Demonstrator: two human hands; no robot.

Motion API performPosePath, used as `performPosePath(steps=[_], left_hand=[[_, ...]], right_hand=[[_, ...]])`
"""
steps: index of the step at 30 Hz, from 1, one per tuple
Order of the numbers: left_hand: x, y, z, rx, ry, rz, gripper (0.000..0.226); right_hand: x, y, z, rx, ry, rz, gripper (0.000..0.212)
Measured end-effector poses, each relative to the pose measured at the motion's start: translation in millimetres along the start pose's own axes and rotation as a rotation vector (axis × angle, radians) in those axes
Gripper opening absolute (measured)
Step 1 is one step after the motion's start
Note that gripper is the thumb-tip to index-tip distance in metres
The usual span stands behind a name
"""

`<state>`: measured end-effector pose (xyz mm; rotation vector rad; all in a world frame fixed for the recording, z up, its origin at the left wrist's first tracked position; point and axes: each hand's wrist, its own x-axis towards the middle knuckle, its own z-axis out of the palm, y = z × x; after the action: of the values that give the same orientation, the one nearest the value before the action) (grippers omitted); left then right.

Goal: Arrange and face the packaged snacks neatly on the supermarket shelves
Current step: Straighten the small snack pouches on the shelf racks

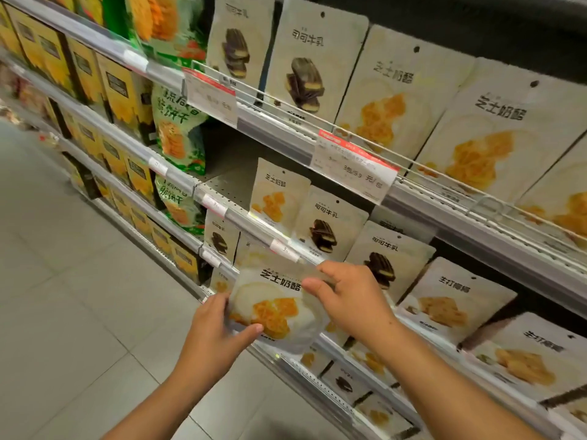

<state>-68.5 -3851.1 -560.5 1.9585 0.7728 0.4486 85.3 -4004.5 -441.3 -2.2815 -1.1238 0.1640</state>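
Supermarket shelf (222,188) — left hand (219,325) and right hand (349,296) both grip one cheese snack pack (273,309); stand it upright, label forward, beside matching packs.

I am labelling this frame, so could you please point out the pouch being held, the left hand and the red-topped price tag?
held pouch (273,308): head view, printed front.
left hand (219,328): head view, back of hand.
red-topped price tag (352,166): head view, white centre.

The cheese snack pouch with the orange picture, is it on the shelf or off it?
Off it. The pouch is held in front of the shelves by both hands, left hand and right hand.
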Motion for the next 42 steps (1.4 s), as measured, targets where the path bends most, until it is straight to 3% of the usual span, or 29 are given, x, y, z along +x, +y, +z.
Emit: performPosePath(steps=[7, 16, 25, 30, 32, 36, 40, 42], left_hand=[[40.7, -31.8, -63.3, 0.071, 0.118, -0.027, 0.047], [151.6, -51.4, -97.6, 0.131, 0.096, -0.024, 0.034], [300.8, -56.2, -129.7, 0.207, 0.105, -0.003, 0.040], [373.3, -58.8, -129.7, 0.239, 0.039, 0.021, 0.038], [400.1, -60.7, -127.1, 0.194, 0.011, 0.038, 0.030], [440.6, -66.7, -117.3, 0.185, -0.079, 0.102, 0.036], [470.0, -74.0, -100.5, 0.255, -0.194, 0.129, 0.026], [476.4, -79.3, -93.2, 0.292, -0.267, 0.128, 0.031]], right_hand=[[53.8, -50.8, 43.8, 0.040, -0.018, -0.034, 0.032], [162.6, -55.2, 75.2, 0.101, -0.025, -0.037, 0.019], [294.3, -58.2, 100.4, -0.113, -0.036, -0.205, 0.022], [334.8, -55.4, 111.1, -0.224, 0.126, -0.237, 0.013], [345.0, -56.3, 117.3, -0.230, 0.137, -0.163, 0.015], [357.8, -61.8, 128.8, -0.270, 0.057, 0.049, 0.024], [389.3, -64.0, 131.9, -0.224, -0.235, 0.676, 0.038], [398.8, -67.6, 130.5, 0.073, -0.165, 0.910, 0.037]])
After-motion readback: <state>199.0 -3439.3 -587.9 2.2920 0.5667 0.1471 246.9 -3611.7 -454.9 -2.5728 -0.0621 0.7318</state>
